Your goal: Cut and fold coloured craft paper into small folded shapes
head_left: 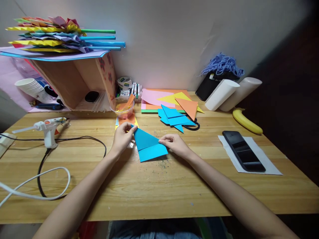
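Note:
Between my two hands is a folded sheet of blue paper [148,141], with a triangular flap lying over a straight strip along its near edge. My left hand [124,136] pinches its upper left corner between thumb and fingers. On the other side, my right hand [174,144] pinches the right corner of the fold. Just beyond lie several blue paper pieces [171,116], partly over the black handles of what look like scissors [195,126]. Near my left hand, a clear plastic cup [122,108] holds orange and yellow paper scraps.
A glue gun [50,131] and looping cables [67,174] occupy the left side. Coloured paper sheets [154,96] lie at the back, near markers [134,89]. At right are a phone [243,151], a banana [246,121] and white rolls [221,94]. A cardboard box [107,74] stands back left.

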The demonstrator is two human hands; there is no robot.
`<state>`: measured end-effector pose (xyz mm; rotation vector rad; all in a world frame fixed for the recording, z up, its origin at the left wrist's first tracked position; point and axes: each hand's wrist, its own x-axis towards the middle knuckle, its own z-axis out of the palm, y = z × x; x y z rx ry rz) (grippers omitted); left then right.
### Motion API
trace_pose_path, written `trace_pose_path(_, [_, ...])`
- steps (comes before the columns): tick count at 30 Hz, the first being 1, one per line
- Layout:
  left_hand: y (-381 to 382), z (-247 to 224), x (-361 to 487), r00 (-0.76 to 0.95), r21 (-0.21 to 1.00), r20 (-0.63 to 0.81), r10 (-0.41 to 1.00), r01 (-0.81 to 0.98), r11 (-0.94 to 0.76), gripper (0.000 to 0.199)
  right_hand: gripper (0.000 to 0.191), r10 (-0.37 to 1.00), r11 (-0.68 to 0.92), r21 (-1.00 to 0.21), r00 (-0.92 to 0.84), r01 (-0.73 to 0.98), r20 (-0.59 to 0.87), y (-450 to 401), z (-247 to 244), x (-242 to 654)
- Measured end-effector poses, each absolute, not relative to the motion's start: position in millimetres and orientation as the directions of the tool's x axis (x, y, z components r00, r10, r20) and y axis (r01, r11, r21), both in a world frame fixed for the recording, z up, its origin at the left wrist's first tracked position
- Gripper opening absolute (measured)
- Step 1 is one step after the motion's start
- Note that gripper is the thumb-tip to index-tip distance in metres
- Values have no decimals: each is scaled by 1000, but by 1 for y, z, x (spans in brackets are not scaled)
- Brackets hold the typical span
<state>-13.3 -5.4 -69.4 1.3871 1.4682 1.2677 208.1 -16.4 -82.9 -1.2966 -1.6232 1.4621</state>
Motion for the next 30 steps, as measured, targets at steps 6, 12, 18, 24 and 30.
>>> trace_pose_path(6, [-4,-73,-21,-42,931,68,997,361,-49,20,22,946,-6,-953,-308,303,-103,-2,-85,222])
trace_pose_path(12, [-20,-63,-7,260,455,348,901,793,-405,23,22,916,126,-917,-398,378,-39,-4,-84,224])
trace_pose_path(18, [-28,-62,3,442,354,208,872,797,-489,25,29,910,176,-921,-414,348,18,3,-74,233])
trace_pose_path(24, [-24,-74,-1,212,601,141,967,758,-254,30,26,953,106,-552,75,827,295,37,-81,288])
trace_pose_path(30, [-21,-76,0,161,653,170,972,721,-234,29,34,954,170,-541,1,824,301,44,-95,293])
